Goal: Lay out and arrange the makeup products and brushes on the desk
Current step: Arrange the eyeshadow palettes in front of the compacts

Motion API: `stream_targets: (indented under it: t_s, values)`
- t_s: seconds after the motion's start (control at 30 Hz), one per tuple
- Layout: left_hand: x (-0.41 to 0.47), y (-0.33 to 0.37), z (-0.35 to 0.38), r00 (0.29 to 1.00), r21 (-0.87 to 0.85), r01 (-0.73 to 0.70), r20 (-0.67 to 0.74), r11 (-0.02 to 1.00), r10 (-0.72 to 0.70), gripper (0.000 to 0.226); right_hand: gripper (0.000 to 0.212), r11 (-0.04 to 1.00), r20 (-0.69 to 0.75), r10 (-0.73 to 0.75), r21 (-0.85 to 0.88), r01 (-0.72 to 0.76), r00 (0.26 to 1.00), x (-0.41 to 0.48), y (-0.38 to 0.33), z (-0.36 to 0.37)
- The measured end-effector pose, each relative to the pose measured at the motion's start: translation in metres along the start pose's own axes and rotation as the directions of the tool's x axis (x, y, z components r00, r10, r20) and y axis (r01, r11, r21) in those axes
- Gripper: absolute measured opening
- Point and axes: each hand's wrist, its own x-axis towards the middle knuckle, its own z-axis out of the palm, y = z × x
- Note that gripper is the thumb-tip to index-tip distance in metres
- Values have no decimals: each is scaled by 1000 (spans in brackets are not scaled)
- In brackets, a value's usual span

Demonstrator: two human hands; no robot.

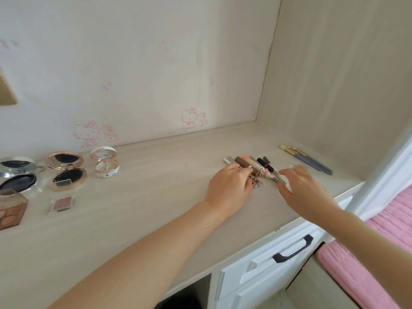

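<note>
A cluster of makeup pencils and tubes (252, 163), brown, pink, black and silver, lies on the pale wooden desk (156, 197) right of centre. My left hand (229, 186) rests over the cluster's near ends, its fingers curled on the brown tubes. From the right, my right hand (303, 186) pinches a thin grey pencil (279, 179) at the cluster's right edge. Several brushes with blue-grey handles (312, 162) lie farther right. Open compacts sit at the left: a silver one (17, 172), a rose-gold one (66, 170) and a small white floral one (104, 161).
A small square eyeshadow pan (62, 202) and a brown palette (11, 210) lie at the left edge. The desk ends at a wall behind and a side panel on the right. White drawers with a dark handle (294, 248) sit below; pink bedding (379, 253) is at lower right.
</note>
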Motion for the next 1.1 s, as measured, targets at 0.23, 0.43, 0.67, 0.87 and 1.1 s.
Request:
stream_targets:
  t_s: [0.23, 0.43, 0.67, 0.87, 1.1]
  values:
    - [61, 26, 48, 986, 42, -81, 152, 996, 74, 26, 44, 990, -45, 142, -3, -142, 989, 25, 52, 10]
    - [95, 44, 69, 949, 89, -46, 314, 995, 15, 32, 42, 961, -57, 275, -24, -277, 960, 43, 75, 24]
    - [117, 49, 92, 897, 118, -1, 438, 993, -51, 33, 46, 943, -66, 327, -38, -330, 943, 50, 79, 32]
    - [129, 52, 111, 877, 85, 9, 478, 996, -49, 32, 50, 939, -39, 337, -57, -338, 941, 47, 78, 32]
    - [123, 57, 109, 890, -91, 135, 448, 987, -80, 25, 48, 876, -14, 414, 278, -394, 910, 47, 75, 28]
